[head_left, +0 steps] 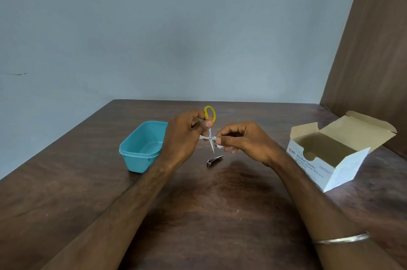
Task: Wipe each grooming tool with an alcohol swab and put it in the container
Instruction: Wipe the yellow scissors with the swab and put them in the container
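Note:
My left hand (184, 137) holds small yellow-handled scissors (209, 125) above the table, handles up and blades spread open and pointing down. My right hand (244, 141) pinches a small white alcohol swab (218, 143) against one blade, next to the pivot. A metal nail clipper (214, 160) lies on the table just below the scissors' tips. The teal plastic container (142, 147) stands to the left of my left hand, and nothing shows inside it.
An open white box of alcohol swabs (328, 155) stands at the right, flap raised. The dark wooden table (209, 203) meets a grey-blue wall behind and a brown panel at the right. A metal bangle (341, 239) circles my right forearm.

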Demonstrator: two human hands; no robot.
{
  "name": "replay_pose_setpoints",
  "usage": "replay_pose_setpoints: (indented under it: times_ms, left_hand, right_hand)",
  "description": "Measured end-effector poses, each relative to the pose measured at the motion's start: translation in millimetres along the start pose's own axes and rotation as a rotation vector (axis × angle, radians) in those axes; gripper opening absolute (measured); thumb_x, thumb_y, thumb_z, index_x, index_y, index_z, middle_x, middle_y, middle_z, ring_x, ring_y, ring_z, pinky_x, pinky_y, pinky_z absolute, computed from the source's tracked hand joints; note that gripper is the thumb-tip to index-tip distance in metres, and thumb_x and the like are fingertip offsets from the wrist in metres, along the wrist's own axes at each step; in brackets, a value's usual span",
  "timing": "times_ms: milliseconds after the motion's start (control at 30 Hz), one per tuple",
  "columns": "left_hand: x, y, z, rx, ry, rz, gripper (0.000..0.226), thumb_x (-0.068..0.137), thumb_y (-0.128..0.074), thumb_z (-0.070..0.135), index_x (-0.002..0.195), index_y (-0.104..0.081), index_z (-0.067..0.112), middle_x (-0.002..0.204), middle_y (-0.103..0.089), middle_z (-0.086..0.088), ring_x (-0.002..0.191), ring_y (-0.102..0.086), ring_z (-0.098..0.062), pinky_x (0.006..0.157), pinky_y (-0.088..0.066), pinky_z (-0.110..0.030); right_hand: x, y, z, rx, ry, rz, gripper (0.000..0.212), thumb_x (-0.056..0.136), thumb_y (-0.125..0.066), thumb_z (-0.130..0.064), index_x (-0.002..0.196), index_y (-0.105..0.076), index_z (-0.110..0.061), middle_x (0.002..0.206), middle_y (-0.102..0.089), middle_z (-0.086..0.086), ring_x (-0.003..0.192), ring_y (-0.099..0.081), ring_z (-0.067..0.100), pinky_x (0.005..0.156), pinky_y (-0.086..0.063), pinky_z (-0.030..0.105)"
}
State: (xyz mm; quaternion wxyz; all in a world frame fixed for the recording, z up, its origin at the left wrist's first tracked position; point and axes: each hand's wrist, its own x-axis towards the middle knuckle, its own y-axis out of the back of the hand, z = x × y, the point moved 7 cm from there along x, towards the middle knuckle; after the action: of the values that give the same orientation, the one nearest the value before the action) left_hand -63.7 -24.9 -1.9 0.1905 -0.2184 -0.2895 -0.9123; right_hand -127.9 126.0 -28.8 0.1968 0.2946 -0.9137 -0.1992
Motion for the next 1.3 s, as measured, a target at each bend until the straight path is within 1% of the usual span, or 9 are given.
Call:
replay_pose_setpoints:
  times_ms: [167,467,533,633,767,900,1033,1167,1300]
  left_hand:
    - [0.0,-2.6,0.1,0.016,0.000,-0.024,0.012,0.092,-0.065,0.027,0.089,-0.070,0.017,0.070,-0.069,0.009,0.071,-0.067,-0.005,0.066,-0.045,-0.019]
    - [0.4,1.4,2.5,0.004,0.000,0.000,0.009,0.092,-0.064,0.027,0.085,-0.068,0.023,0.068,-0.068,0.010,0.064,-0.064,0.002,0.065,-0.044,-0.017]
    - [0.9,1.1,1.5,0.004,-0.002,-0.001,0.009,0.092,-0.065,0.027,0.084,-0.068,0.024,0.067,-0.069,0.009,0.064,-0.064,0.002,0.065,-0.045,-0.018]
    - [0.0,-3.1,0.6,0.016,-0.002,-0.026,0.011,0.092,-0.064,0.027,0.088,-0.070,0.019,0.067,-0.067,0.011,0.064,-0.063,0.000,0.065,-0.043,-0.018]
    - [1.0,-4.9,-1.7,0.001,0.005,-0.035,0.013,0.092,-0.065,0.028,0.088,-0.071,0.016,0.067,-0.067,0.009,0.070,-0.067,-0.009,0.068,-0.045,-0.022]
    - [0.6,1.2,0.6,-0.011,-0.008,-0.009,0.012,0.092,-0.064,0.027,0.081,-0.067,0.027,0.063,-0.067,0.009,0.059,-0.060,0.004,0.059,-0.041,-0.018]
    - [-0.4,1.2,1.6,-0.043,0.006,-0.007,0.008,0.093,-0.063,0.030,0.089,-0.069,0.027,0.064,-0.068,0.008,0.058,-0.059,0.007,0.057,-0.039,-0.021]
    - [-3.1,2.5,2.7,-0.106,0.026,0.036,0.027,0.095,-0.057,0.041,0.080,-0.067,0.023,0.063,-0.068,0.004,0.047,-0.052,0.003,0.055,-0.036,-0.024]
    - [-4.1,5.8,0.5,-0.137,0.035,0.105,0.038,0.097,-0.052,0.045,0.075,-0.067,0.018,0.060,-0.067,-0.003,0.050,-0.053,0.000,0.054,-0.040,-0.024]
  right_hand:
    - [0.0,-5.6,-5.2,0.031,0.023,0.002,0.006,0.090,-0.072,-0.015,0.089,-0.078,-0.016,0.081,-0.075,0.005,0.068,-0.066,0.011,0.068,-0.054,0.034]
    - [-0.2,2.5,2.1,0.029,-0.015,0.007,0.008,0.089,-0.072,-0.015,0.090,-0.078,-0.010,0.072,-0.073,-0.003,0.066,-0.065,0.010,0.069,-0.053,0.033]
    - [0.3,0.3,0.6,0.027,-0.007,0.006,0.008,0.089,-0.072,-0.015,0.091,-0.078,-0.009,0.074,-0.073,-0.001,0.066,-0.065,0.010,0.068,-0.053,0.033]
    - [0.9,-4.7,-2.9,0.031,0.009,-0.002,0.009,0.090,-0.071,-0.016,0.093,-0.078,-0.010,0.081,-0.075,0.007,0.067,-0.065,0.010,0.068,-0.053,0.033]
    - [0.7,-4.3,-1.1,0.046,-0.009,-0.012,0.008,0.090,-0.072,-0.015,0.092,-0.078,-0.011,0.075,-0.073,-0.001,0.066,-0.065,0.011,0.068,-0.053,0.032]
    - [0.7,1.9,3.8,0.039,-0.031,0.001,0.007,0.089,-0.072,-0.014,0.090,-0.078,-0.010,0.073,-0.073,-0.003,0.067,-0.065,0.012,0.068,-0.052,0.033]
    - [0.3,3.6,3.5,0.047,-0.030,0.010,0.008,0.088,-0.072,-0.012,0.091,-0.078,-0.007,0.072,-0.073,-0.003,0.066,-0.064,0.011,0.067,-0.052,0.031]
    - [0.3,4.6,2.0,0.051,-0.024,0.011,0.007,0.088,-0.072,-0.012,0.089,-0.078,-0.008,0.072,-0.073,-0.003,0.065,-0.065,0.010,0.068,-0.053,0.032]
    - [-0.1,3.3,1.2,0.061,-0.027,-0.005,0.006,0.088,-0.074,-0.013,0.086,-0.079,-0.015,0.075,-0.074,0.000,0.068,-0.066,0.015,0.068,-0.053,0.033]
